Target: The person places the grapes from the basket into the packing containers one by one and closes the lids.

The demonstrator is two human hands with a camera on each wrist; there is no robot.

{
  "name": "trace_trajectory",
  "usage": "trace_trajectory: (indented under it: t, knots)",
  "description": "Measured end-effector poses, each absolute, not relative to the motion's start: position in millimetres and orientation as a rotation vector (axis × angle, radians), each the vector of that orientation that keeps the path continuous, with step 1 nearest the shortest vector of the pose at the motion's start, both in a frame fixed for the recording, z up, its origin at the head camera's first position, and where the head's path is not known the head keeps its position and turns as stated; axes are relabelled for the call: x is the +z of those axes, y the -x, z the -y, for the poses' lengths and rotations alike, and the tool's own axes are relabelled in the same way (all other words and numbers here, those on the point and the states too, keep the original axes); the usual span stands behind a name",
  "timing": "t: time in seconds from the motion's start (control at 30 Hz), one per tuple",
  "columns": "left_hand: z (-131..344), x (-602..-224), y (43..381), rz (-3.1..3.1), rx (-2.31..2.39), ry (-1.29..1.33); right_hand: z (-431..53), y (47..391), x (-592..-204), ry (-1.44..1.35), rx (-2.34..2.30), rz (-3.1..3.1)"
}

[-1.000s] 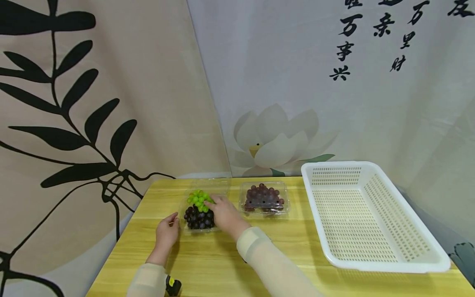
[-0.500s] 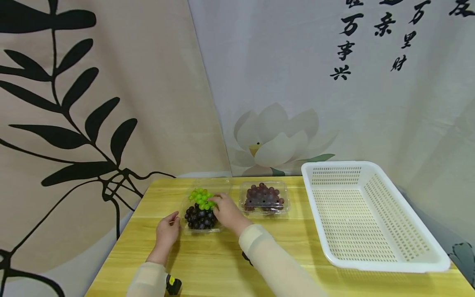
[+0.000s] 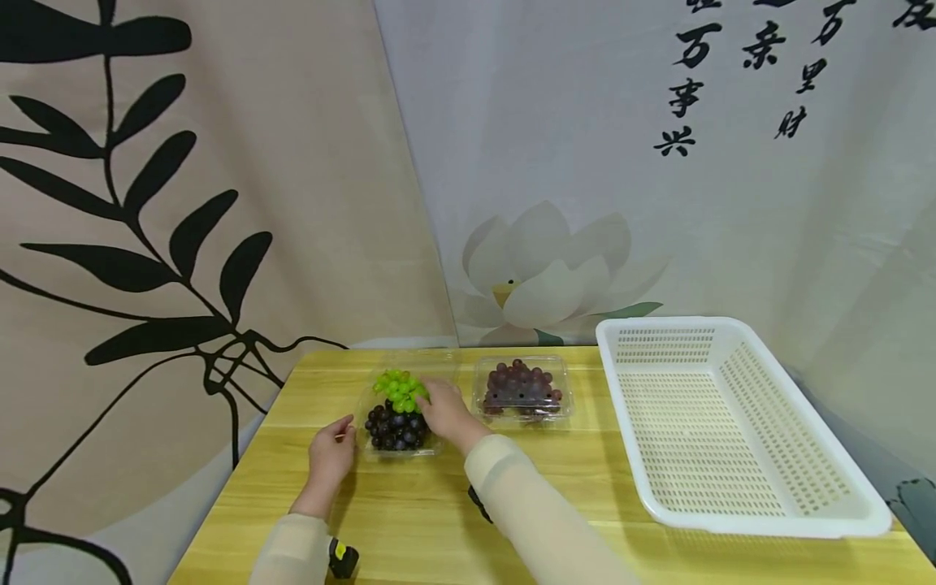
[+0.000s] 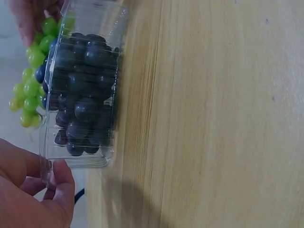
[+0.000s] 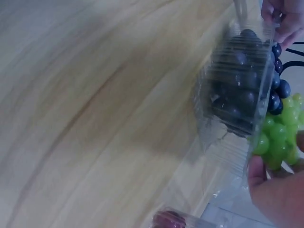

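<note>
A clear plastic fruit box [image 4: 52, 152] stands open on the table, its lid [image 3: 439, 357] folded back. Black grapes [image 3: 396, 429] fill its front part. On their far side lies a bunch of green grapes [image 3: 399, 390], rising above the rim. My left hand [image 3: 331, 457] pinches the box's left rim between thumb and fingers, as the left wrist view shows. My right hand [image 3: 448, 413] reaches over the right side and holds the green grapes; its thumb [image 5: 257, 170] and a finger lie against them at the rim. Part of the bunch is hidden behind these fingers.
To the right, a lidded clear box [image 3: 483, 406] holds red grapes [image 3: 521, 385]. A large white slotted basket [image 3: 647, 455] stands at the table's right side. The wooden table [image 3: 409, 520] ends at a printed curtain [image 3: 307, 203] behind.
The right hand's fingers have shifted slightly on the green grapes, and the bunch has moved a little to the right. The left hand stays at the box's left rim.
</note>
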State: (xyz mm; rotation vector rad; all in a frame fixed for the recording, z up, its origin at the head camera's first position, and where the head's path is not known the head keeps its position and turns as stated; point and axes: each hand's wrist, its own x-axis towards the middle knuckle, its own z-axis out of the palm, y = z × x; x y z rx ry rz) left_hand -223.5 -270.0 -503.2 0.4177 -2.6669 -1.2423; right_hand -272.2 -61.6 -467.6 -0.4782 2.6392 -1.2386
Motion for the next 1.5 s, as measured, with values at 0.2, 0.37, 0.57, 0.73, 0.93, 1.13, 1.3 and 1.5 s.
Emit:
trace_trajectory:
  t: [0.2, 0.37, 0.57, 0.73, 0.93, 1.13, 1.3, 1.5]
  knots:
    - [267.6, -501.3, 223.8, 2.672, -1.239, -0.429, 58.8, 272.5, -471.5, 0.382, -1.375, -2.557]
    - [266.4, -499.0, 222.9, 2.674, -1.249, -0.452, 58.7, 270.4, -469.5, 0.354, -1.457, -2.457]
    - [265.7, -499.4, 223.0, 2.677, -1.246, -0.455, 63.2, 267.4, -467.4, 0.410, -1.498, -2.408]
    - [266.7, -499.8, 222.6, 2.686, -1.218, -0.433, 66.6, 267.9, -467.2, 0.385, -1.500, -2.427]
    - [269.4, -500.4, 222.8, 2.676, -1.228, -0.435, 70.3, 267.3, -464.9, 0.433, -1.468, -2.419]
    - [267.5, -500.9, 223.5, 2.671, -1.214, -0.432, 67.1, 264.1, -459.4, 0.434, -1.484, -2.544]
    - [266.1, -500.2, 222.6, 2.690, -1.252, -0.458, 62.5, 265.7, -456.3, 0.445, -1.485, -2.757]
    - [266.1, -500.0, 222.4, 2.694, -1.252, -0.469, 57.4, 263.2, -450.6, 0.639, -1.052, -3.104]
